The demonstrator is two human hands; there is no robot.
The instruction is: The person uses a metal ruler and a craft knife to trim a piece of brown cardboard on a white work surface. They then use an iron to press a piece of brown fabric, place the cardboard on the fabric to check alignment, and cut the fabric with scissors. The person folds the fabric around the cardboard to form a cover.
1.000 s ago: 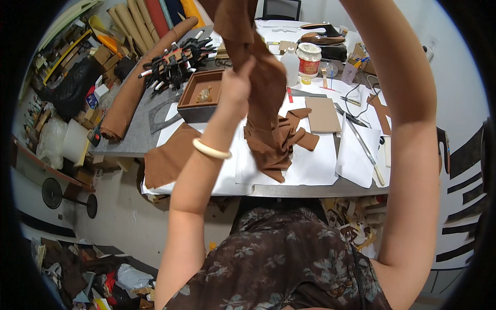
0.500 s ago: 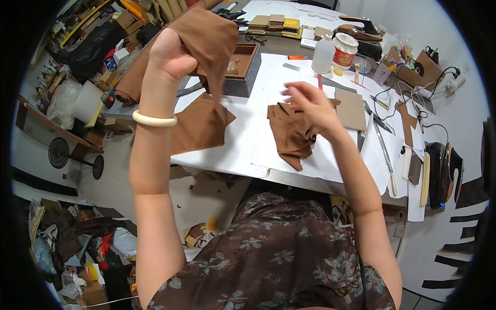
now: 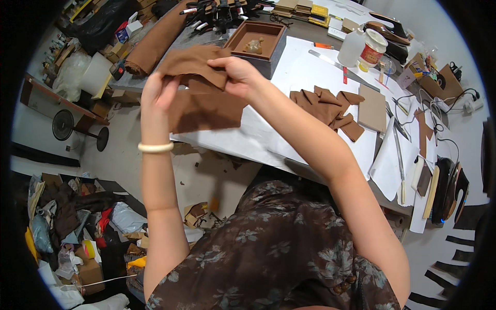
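A piece of brown fabric (image 3: 194,63) hangs in the air between my two hands. My left hand (image 3: 159,93) grips its left side, and my right hand (image 3: 238,76) pinches its right edge between thumb and fingers. Below it, another flat brown fabric piece (image 3: 209,111) lies on the white paper (image 3: 266,144) at the table's front left. To the right, a crumpled heap of brown fabric scraps (image 3: 323,106) rests on the same paper.
Behind my hands stands a brown tray box (image 3: 281,32) with a small lump inside. A fabric roll (image 3: 155,44) lies at left. A grey-brown board (image 3: 372,108), a white bottle (image 3: 351,47), a jar (image 3: 373,47), a long metal tool (image 3: 399,160) and irons (image 3: 454,191) are at right.
My right hand has moved left from above the scrap heap and taken hold of the raised fabric piece. My left hand has come down with it, and the piece is now spread between both hands.
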